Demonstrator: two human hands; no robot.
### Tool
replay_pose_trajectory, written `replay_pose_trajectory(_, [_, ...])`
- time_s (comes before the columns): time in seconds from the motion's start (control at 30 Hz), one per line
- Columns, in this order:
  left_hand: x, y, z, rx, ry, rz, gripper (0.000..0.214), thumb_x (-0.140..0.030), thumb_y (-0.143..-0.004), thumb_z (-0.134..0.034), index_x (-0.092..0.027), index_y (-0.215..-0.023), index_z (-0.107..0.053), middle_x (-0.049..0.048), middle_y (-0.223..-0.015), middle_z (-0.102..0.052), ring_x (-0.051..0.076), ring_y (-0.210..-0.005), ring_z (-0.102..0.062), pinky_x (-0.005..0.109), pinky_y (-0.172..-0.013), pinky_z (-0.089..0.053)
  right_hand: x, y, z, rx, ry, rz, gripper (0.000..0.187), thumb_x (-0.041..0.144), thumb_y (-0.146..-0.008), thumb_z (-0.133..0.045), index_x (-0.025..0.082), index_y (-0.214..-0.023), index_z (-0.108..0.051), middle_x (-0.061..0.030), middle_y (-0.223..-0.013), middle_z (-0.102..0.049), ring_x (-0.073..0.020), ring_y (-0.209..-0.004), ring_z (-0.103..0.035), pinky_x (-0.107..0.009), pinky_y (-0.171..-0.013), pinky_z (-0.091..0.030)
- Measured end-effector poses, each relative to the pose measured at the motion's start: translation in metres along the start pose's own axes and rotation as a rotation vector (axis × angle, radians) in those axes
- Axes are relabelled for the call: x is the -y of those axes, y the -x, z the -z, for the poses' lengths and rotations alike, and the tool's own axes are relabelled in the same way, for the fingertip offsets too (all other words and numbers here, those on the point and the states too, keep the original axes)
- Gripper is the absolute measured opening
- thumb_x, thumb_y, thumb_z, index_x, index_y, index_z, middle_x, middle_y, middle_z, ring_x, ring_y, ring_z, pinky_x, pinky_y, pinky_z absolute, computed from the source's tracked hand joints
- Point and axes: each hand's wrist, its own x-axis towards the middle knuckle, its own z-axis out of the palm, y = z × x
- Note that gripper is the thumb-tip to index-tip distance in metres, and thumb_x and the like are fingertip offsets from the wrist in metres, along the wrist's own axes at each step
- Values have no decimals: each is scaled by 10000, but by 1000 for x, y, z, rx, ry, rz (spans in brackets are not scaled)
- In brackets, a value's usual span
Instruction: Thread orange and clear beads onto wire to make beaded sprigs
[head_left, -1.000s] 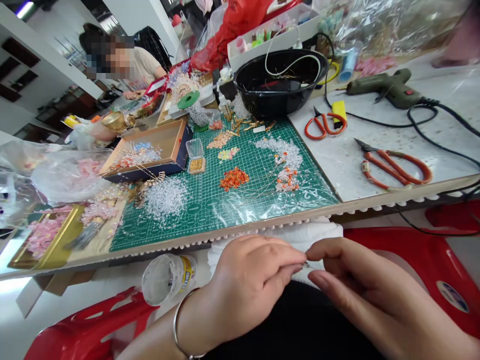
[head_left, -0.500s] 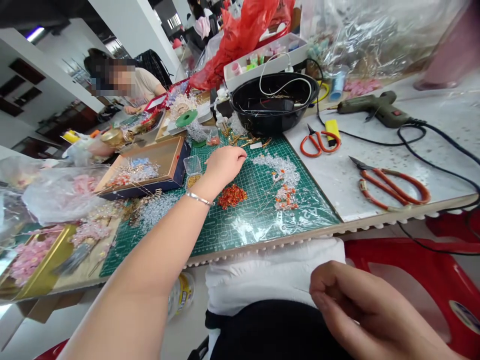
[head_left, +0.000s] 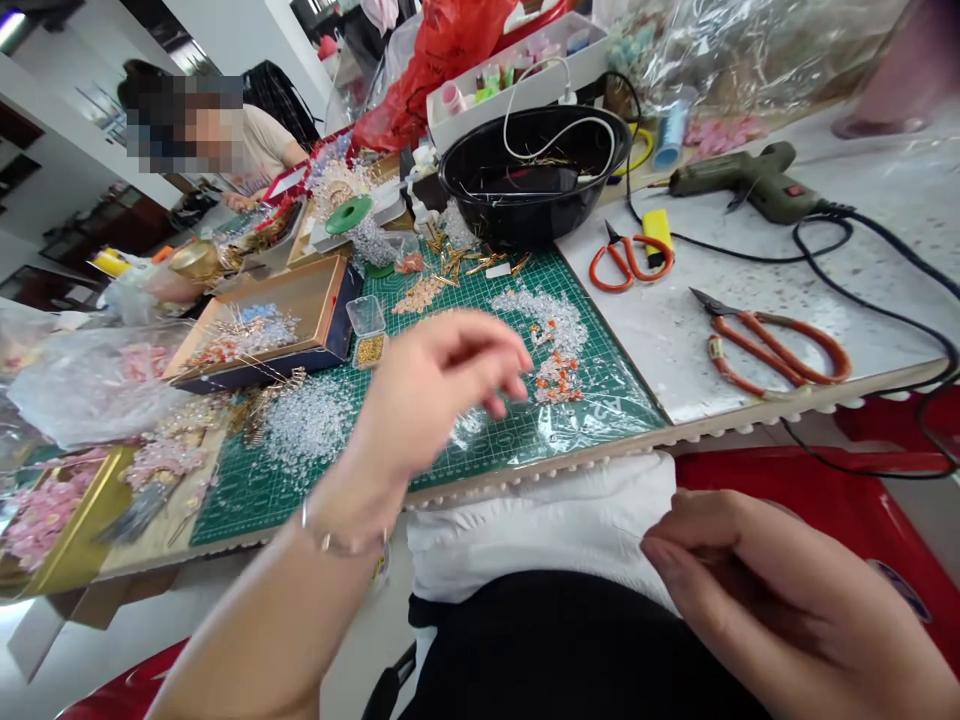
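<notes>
- Risk: the blurred left hand [head_left: 442, 390] hovers low over a green gridded cutting mat [head_left: 247, 510]; a careless sweep could push the loose clear beads [head_left: 307, 420] into the orange beads [head_left: 559, 378].
- Left hand: wrist raised, fingers loosely spread, apparently empty, though blur clouds this.
- Right hand [head_left: 757, 600]: fingers curled together at lower right, beside a white cloth [head_left: 540, 530]; whether they pinch anything, I cannot tell.
</notes>
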Motion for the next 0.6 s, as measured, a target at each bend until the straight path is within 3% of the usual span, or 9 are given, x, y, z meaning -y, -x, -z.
replay_pose_trajectory(0.07, [-7,45,-17,172,281,189,26,-149,-855,-727,-144,-830,-728,5,-726,-717,107,-618,-672,201,-542,-551,0,4,1,-11,7,17,315,508,-907,-604,256,-724,-643,8,-511,-542,-157,-482,-567,-219,-413,-467])
replay_pose_trajectory(0.13, [-6,77,-33,193,583,395,53,-168,-806,-801,-150,-802,-751,12,-732,-726,94,-626,-688,178,-561,-558,1,6,2,-1,4,40,294,497,-909,-604,260,-739,-645,4,-520,-556,-162,-482,-575,-227,-416,-472])
replay_pose_trajectory(0.2, [-1,93,-45,155,775,512,68,-175,-784,-831,-160,-796,-766,12,-757,-740,88,-642,-706,164,-581,-564,3,7,1,19,-8,71,246,457,-911,-608,264,-761,-640,1,-537,-578,-165,-477,-584,-234,-417,-475])
replay_pose_trajectory(0.33, [3,100,-55,126,891,561,69,-167,-779,-842,-163,-802,-777,9,-746,-745,88,-648,-718,160,-590,-569,8,8,3,65,-71,214,77,264,-911,-606,272,-838,-581,23,-593,-616,-135,-451,-579,-224,-438,-480])
replay_pose_trajectory(0.4, [1,100,-56,138,912,554,68,-164,-782,-839,-160,-808,-775,7,-727,-740,92,-646,-719,165,-591,-573,10,8,6,78,-89,280,114,178,-908,-582,273,-867,-534,44,-605,-607,-110,-444,-567,-206,-453,-475])
replay_pose_trajectory(0.6, [-4,104,-58,146,967,558,105,-145,-768,-847,-146,-810,-751,6,-754,-755,85,-640,-723,152,-588,-571,14,12,9,83,-68,295,114,161,-921,-554,271,-904,-525,49,-622,-609,-94,-451,-550,-193,-436,-446])
